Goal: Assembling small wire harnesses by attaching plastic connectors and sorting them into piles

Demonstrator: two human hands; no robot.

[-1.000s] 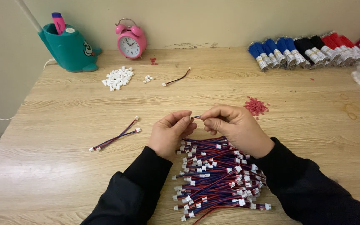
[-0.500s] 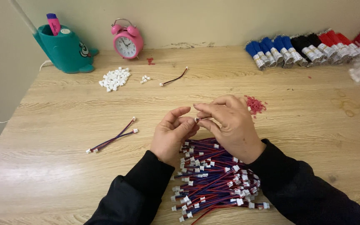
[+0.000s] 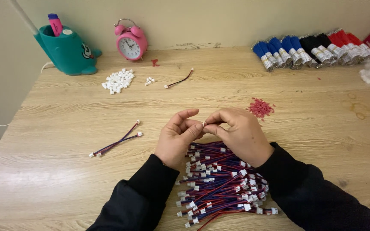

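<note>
in the head view, the left hand point(image 3: 177, 139) and right hand point(image 3: 238, 134) pinched one small white connector point(image 3: 204, 124) between fingertips, above the wire bundle point(image 3: 221, 182) at six o'clock on the worktop point(image 3: 313, 115).

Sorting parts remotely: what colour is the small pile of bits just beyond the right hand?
Red: the small pile shows best in the head view.

Our left hand point(image 3: 177, 139) and right hand point(image 3: 240, 134) meet in front of us, fingertips pressed together at the middle. The left thumb and forefinger curl into a pinch, the other fingers folded beneath. The right hand arches over, knuckles up, fingers bent toward the left. Both forearms in black sleeves angle inward from below.
</note>
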